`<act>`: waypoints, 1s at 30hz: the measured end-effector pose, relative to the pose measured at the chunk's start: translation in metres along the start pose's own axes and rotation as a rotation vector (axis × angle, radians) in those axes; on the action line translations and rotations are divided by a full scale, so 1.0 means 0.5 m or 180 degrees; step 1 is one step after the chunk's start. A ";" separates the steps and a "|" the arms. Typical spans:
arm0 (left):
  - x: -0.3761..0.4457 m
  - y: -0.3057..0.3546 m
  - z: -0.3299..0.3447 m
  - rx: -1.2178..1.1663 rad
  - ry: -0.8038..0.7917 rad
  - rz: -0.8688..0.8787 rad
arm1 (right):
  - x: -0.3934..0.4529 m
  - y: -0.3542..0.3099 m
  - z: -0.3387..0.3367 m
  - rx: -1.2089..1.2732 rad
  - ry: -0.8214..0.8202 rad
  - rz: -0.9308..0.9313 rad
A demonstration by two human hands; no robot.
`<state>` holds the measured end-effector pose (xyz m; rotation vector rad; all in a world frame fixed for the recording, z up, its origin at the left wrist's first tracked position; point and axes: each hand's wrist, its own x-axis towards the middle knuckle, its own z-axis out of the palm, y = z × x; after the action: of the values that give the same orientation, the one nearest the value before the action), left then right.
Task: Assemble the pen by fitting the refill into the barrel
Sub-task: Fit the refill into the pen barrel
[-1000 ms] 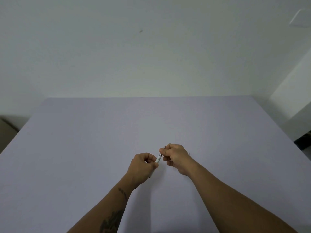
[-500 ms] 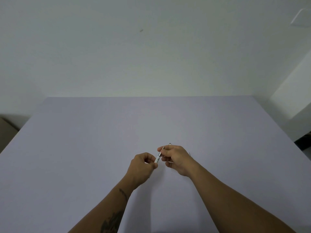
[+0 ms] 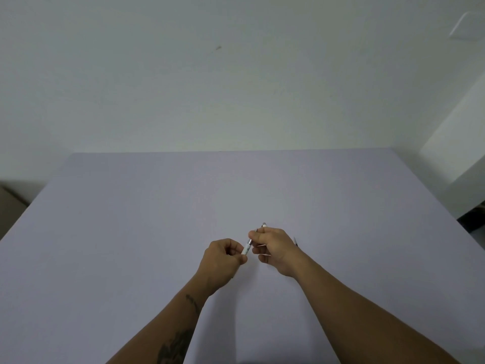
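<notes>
Now the right hand [image 3: 273, 245] has drawn slightly away, exposing more white barrel [image 3: 246, 248]. Both hands stay pinched on it, left hand [image 3: 223, 261] too; seating looks unfinished.

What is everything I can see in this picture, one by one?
Table: one, pale lilac, fills the lower half of the view.
Wall: one, off-white, behind the table.
Pen barrel: one, white, held between both hands above the table, tilted.
Pen end: one, white, sticking up behind the right hand; whether it belongs to the same pen cannot be told.
Thin pointed piece: one, pale, just beyond the right hand's wrist; too small to identify.
Left hand: one, closed around the barrel's lower end.
Right hand: one, pinching the barrel's upper end.
</notes>
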<state>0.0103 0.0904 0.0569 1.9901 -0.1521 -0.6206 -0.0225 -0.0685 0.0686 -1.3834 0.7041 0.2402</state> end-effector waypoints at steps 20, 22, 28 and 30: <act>-0.008 0.001 -0.003 -0.0098 -0.0042 -0.0010 | -0.014 0.003 -0.004 0.0239 -0.0165 0.0081; -0.010 0.000 -0.003 -0.0100 -0.0035 -0.0017 | -0.015 0.004 -0.005 0.0225 -0.0129 0.0048; -0.013 0.005 0.001 -0.0046 -0.0102 0.0005 | -0.015 0.005 -0.001 0.0111 0.0112 -0.0027; -0.013 0.006 0.002 -0.0049 -0.0098 0.0003 | -0.018 0.003 -0.003 0.0085 0.0049 -0.0032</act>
<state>0.0045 0.0906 0.0616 1.9664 -0.1665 -0.6502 -0.0309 -0.0676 0.0725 -1.3643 0.7106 0.2119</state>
